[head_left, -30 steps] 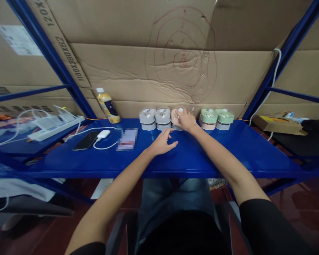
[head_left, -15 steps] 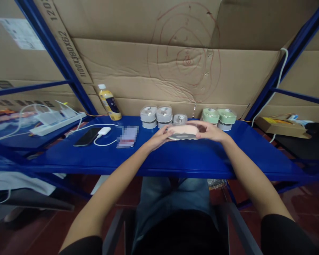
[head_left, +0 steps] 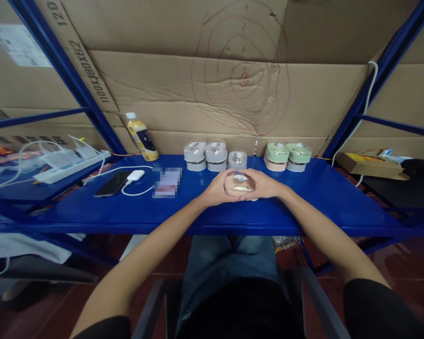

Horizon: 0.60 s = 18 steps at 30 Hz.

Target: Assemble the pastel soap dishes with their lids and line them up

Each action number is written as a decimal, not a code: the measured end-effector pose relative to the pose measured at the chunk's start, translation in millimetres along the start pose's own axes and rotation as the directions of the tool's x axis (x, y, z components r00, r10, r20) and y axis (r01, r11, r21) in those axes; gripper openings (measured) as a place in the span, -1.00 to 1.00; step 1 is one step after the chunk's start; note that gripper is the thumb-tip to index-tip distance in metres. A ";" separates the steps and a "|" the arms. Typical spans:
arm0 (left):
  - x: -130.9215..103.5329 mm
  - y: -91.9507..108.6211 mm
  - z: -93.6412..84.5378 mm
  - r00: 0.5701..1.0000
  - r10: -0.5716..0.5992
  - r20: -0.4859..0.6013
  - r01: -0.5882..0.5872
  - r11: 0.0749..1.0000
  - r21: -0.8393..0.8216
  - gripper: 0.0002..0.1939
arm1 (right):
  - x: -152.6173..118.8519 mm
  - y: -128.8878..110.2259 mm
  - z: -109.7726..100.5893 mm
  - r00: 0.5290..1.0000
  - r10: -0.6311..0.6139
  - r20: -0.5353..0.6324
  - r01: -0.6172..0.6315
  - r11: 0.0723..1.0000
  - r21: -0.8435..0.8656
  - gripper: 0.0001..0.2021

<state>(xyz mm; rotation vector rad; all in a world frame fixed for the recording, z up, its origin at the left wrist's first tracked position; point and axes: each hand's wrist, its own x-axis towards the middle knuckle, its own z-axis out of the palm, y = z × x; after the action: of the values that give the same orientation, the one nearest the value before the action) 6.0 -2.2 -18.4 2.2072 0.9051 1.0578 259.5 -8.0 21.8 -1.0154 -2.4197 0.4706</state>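
Observation:
A pink lidded box (head_left: pixel 238 182) with a round label and a clear cover is between my two hands, over the middle of the blue table. My left hand (head_left: pixel 217 189) wraps round its left side, and my right hand (head_left: pixel 265 185) wraps round its right side. The fingertips of both hands nearly meet at the box's near edge. Just behind it stands a single grey box (head_left: pixel 237 160). Stacks of grey boxes (head_left: pixel 216 154) stand to its left, and stacks topped with green boxes (head_left: pixel 277 153) stand to its right.
On the blue table (head_left: pixel 325 202) lie a black phone (head_left: pixel 112 184), a white charger (head_left: pixel 135 176) with a cable and a blurred card (head_left: pixel 167 182). A yellow bottle (head_left: pixel 141 137) stands at the back left. Cardboard (head_left: pixel 155 80) rises behind; blue posts flank both sides.
The pink box was tilted and held higher, with its grey underside showing. Now it is lower and nearer, its lid facing up, and my hands have closed further round it. The view has shifted slightly.

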 end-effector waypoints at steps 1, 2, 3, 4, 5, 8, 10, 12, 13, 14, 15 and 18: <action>-0.4 -1.3 0.3 1.000 0.001 0.019 -0.001 1.000 -0.001 0.18 | 1.0 -3.1 2.9 1.000 -0.002 -0.005 0.002 0.999 -0.048 0.09; -0.7 -2.9 0.2 0.999 -0.005 0.040 0.005 1.000 -0.008 0.22 | 1.5 -5.3 4.0 1.000 -0.003 -0.005 0.003 0.997 -0.078 0.08; -0.7 -4.4 -0.4 0.998 -0.013 0.060 0.014 1.000 -0.018 0.27 | 1.5 -6.2 3.3 1.000 -0.004 -0.007 0.003 0.996 -0.086 0.06; -0.6 -5.8 -1.2 0.997 -0.024 0.076 0.026 0.999 -0.024 0.32 | 0.9 -5.7 0.7 1.000 -0.003 -0.015 0.002 0.997 -0.078 0.02; -0.5 -6.8 -2.1 0.996 -0.033 0.088 0.035 0.999 -0.025 0.36 | -0.3 -3.8 -3.4 1.000 -0.002 -0.027 0.001 0.999 -0.053 -0.02; -0.4 -7.4 -4.1 0.995 -0.021 0.101 0.020 1.000 0.015 0.35 | -5.5 9.2 -21.4 0.995 0.037 -0.092 -0.032 0.998 0.053 -0.14; -0.5 -6.2 -4.4 0.992 0.033 0.123 -0.039 0.998 0.049 0.10 | -8.7 20.3 -32.8 0.983 0.121 -0.142 -0.113 0.992 0.064 -0.19; -0.8 -4.5 -4.0 0.982 0.097 0.162 -0.108 0.992 0.063 -0.26 | -10.4 30.0 -40.1 0.957 0.226 -0.181 -0.226 0.974 0.020 -0.22; -0.9 -3.6 -3.8 0.977 0.116 0.177 -0.129 0.990 0.063 -0.41 | -10.5 33.5 -41.8 0.944 0.271 -0.188 -0.276 0.961 -0.001 -0.24; -1.0 -2.9 -3.8 0.976 0.123 0.182 -0.136 0.989 0.061 -0.51 | -10.3 36.1 -42.4 0.935 0.303 -0.185 -0.311 0.950 -0.015 -0.26; -1.1 -2.2 -4.0 0.976 0.122 0.180 -0.134 0.989 0.060 -0.57 | -9.8 37.8 -42.1 0.930 0.323 -0.175 -0.332 0.943 -0.022 -0.27; 0.0 -1.3 -6.9 0.983 0.112 0.148 -0.123 0.990 0.069 -0.61 | -8.1 39.1 -39.4 0.934 0.329 -0.137 -0.336 0.941 -0.028 -0.27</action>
<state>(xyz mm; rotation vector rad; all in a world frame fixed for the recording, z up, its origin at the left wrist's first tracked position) -0.1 -0.2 -15.5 2.3933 0.7727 0.9152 308.2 17.1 33.5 -1.4434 -2.1595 0.4406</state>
